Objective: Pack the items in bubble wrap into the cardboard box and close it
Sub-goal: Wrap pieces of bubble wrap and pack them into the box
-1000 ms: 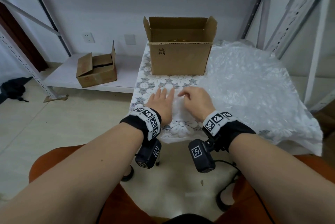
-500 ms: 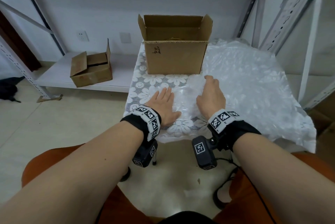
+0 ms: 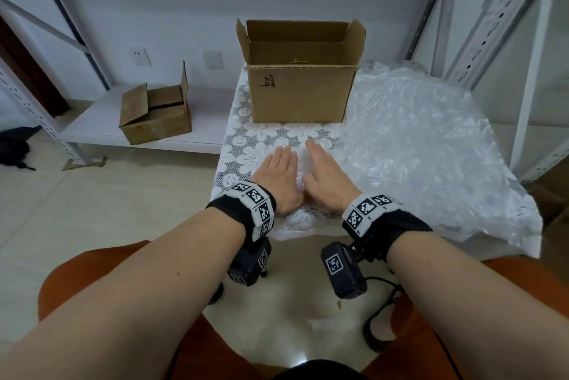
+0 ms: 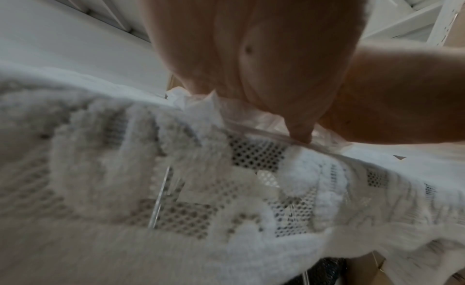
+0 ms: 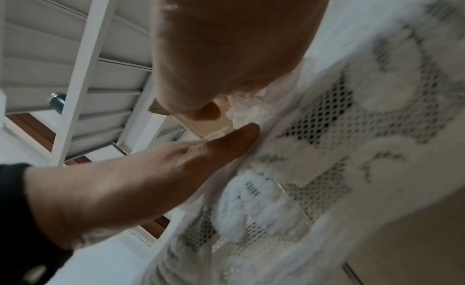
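An open brown cardboard box [image 3: 300,93] stands at the back of the small table, flaps up, with something faintly visible inside. A big sheet of clear bubble wrap [image 3: 412,145] covers the table's right side. Its near-left part is folded into a small bundle [image 3: 301,164] between my hands. My left hand [image 3: 277,178] lies flat with straight fingers on the bundle's left edge. Beside it my right hand [image 3: 324,178] presses flat on the wrap. In the left wrist view my left hand [image 4: 254,66] rests on crumpled wrap [image 4: 201,104]; my right hand [image 5: 226,56] does the same in the right wrist view.
A white lace cloth [image 3: 246,145] covers the table and hangs over its front edge. A smaller, partly open cardboard box [image 3: 155,115] sits on a low white shelf at the left. White metal shelving uprights [image 3: 529,72] stand close on the right. My knees are just below the table.
My right hand has slid back left from the spread wrap and now lies close beside the left hand. The left hand has stayed flat in about the same place.
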Motion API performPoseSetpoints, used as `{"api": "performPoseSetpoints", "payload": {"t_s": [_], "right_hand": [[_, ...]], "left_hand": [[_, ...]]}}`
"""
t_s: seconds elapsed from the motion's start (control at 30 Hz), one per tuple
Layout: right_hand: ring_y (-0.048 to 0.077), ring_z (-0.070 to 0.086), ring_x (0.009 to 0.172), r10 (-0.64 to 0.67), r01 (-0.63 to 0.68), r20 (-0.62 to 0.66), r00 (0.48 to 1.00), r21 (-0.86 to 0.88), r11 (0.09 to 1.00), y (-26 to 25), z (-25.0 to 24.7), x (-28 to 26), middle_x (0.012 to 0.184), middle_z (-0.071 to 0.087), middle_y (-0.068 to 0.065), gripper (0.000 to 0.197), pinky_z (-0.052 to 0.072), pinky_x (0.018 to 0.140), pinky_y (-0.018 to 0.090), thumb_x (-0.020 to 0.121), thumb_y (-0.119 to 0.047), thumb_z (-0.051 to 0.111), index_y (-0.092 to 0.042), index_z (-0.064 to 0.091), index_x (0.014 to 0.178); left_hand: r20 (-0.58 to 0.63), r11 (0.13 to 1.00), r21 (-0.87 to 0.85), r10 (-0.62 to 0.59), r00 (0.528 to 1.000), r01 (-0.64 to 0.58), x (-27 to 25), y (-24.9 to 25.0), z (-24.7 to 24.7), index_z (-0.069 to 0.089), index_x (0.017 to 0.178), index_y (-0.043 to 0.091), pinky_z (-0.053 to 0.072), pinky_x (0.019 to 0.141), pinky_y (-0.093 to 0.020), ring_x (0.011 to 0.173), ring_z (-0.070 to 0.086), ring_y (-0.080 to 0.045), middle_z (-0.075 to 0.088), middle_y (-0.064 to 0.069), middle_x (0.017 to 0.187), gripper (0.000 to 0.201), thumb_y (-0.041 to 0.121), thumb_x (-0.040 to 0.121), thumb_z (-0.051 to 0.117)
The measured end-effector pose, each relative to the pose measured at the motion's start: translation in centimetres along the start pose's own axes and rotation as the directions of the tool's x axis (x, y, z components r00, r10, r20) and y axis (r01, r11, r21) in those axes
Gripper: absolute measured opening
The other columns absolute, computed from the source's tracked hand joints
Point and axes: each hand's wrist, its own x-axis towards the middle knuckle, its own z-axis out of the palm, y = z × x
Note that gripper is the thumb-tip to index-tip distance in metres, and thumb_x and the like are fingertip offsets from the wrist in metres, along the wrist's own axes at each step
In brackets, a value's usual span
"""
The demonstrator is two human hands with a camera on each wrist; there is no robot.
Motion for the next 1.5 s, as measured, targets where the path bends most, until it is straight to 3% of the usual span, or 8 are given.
{"api": "performPoseSetpoints", "payload": {"t_s": [0.2, 0.33, 0.6, 0.8, 0.93, 1.1, 1.33, 1.5], "right_hand": [[0.023, 0.047, 0.1, 0.015, -0.015, -0.011, 1.0, 0.065, 0.998, -1.3, 1.0, 1.1, 0.11, 0.051, 0.008, 0.04, 0.037, 0.099, 0.045, 0.081, -0.029, 0.034, -0.012, 0.042, 0.116], [0.017, 0.017, 0.145, 0.119, -0.149, 0.097, 0.988, 0.43, 0.89, -1.9, 0.4, 1.3, 0.158, 0.015, 0.004, 0.061, 0.014, 0.12, 0.038, 0.097, -0.025, 0.032, -0.017, 0.006, 0.152], [0.024, 0.01, 0.147, 0.241, -0.246, 0.141, 0.96, 0.835, 0.492, -1.5, -0.4, 1.8, 0.16, -0.004, -0.001, 0.064, 0.018, 0.117, 0.049, 0.101, -0.018, 0.029, -0.037, -0.008, 0.149], [0.022, 0.047, 0.125, 0.446, -0.286, -0.262, 0.856, 0.479, 0.83, -0.1, -1.6, 1.3, 0.137, 0.048, 0.009, 0.05, 0.037, 0.106, 0.031, 0.092, 0.0, 0.04, -0.012, 0.035, 0.14], [0.024, 0.054, 0.111, 0.499, -0.436, -0.118, 0.859, 0.345, 0.831, 0.2, -2.3, 1.3, 0.122, 0.055, 0.008, 0.042, 0.043, 0.093, 0.032, 0.09, -0.01, 0.052, -0.006, 0.043, 0.131], [0.017, 0.044, 0.048, 0.491, -0.45, 0.013, 0.871, 0.419, 0.788, -0.4, -2.5, 1.3, 0.053, 0.042, 0.002, 0.03, 0.035, 0.043, 0.026, 0.082, -0.009, 0.062, -0.012, 0.044, 0.058], [0.029, 0.063, 0.064, 0.498, -0.498, 0.112, 0.86, 0.399, 0.77, -1.1, -2.4, 1.2, 0.063, 0.056, 0.01, 0.021, 0.056, 0.058, 0.037, 0.08, -0.017, 0.07, -0.005, 0.053, 0.075], [0.031, 0.065, 0.063, 0.522, -0.555, 0.198, 0.829, 0.405, 0.727, -1.3, -2.6, 0.8, 0.064, 0.052, 0.013, 0.017, 0.06, 0.058, 0.037, 0.084, -0.004, 0.065, -0.001, 0.052, 0.074]], "left_hand": [[-0.115, 0.985, -0.144, 0.077, 0.99, -0.093, -0.6, -0.2, 0.4, -0.02, 0.147, 0.006, -0.006, 0.12, -0.036, 0.146, -0.019, -0.021, -0.021, -0.009, 0.157, 0.093, 0.051, 0.091, 0.04], [-0.166, 0.977, -0.149, 0.124, 0.978, -0.149, -0.7, -0.3, 0.7, -0.021, 0.147, 0.011, -0.005, 0.121, -0.037, 0.145, -0.019, -0.018, -0.023, -0.005, 0.157, 0.105, 0.06, 0.085, 0.047], [-0.087, 0.975, -0.138, 0.166, 0.982, -0.177, 0.2, -0.4, 0.7, -0.006, 0.152, 0.023, -0.008, 0.117, -0.047, 0.145, -0.019, -0.027, -0.018, 0.0, 0.159, 0.106, 0.08, 0.075, 0.039], [-0.073, 0.98, -0.087, 0.174, 0.982, -0.18, 0.6, -0.5, 1.1, 0.006, 0.152, 0.028, -0.006, 0.118, -0.05, 0.144, -0.023, -0.028, -0.026, -0.002, 0.156, 0.097, 0.083, 0.075, 0.03], [-0.105, 0.978, -0.097, 0.176, 0.979, -0.186, 0.1, -0.7, 1.0, 0.017, 0.151, 0.019, -0.004, 0.119, -0.048, 0.145, -0.019, -0.02, -0.023, -0.001, 0.157, 0.097, 0.081, 0.077, 0.032], [-0.147, 0.952, -0.27, 0.105, 0.984, -0.142, -0.3, -0.7, 0.5, 0.01, 0.151, 0.011, 0.001, 0.121, -0.041, 0.148, -0.001, -0.017, 0.002, -0.004, 0.161, 0.104, 0.07, 0.077, 0.054], [-0.271, 0.886, -0.417, 0.089, 0.959, -0.2, -0.5, -0.4, 0.7, -0.01, 0.151, 0.025, 0.01, 0.119, -0.05, 0.148, 0.004, -0.02, -0.006, -0.002, 0.16, 0.118, 0.056, 0.071, 0.071], [-0.198, 0.953, -0.248, 0.125, 0.972, -0.173, -0.6, -0.2, 0.3, 0.018, 0.15, 0.024, 0.012, 0.117, -0.056, 0.146, -0.015, -0.028, -0.026, 0.002, 0.156, 0.097, 0.065, 0.074, 0.061]]}}
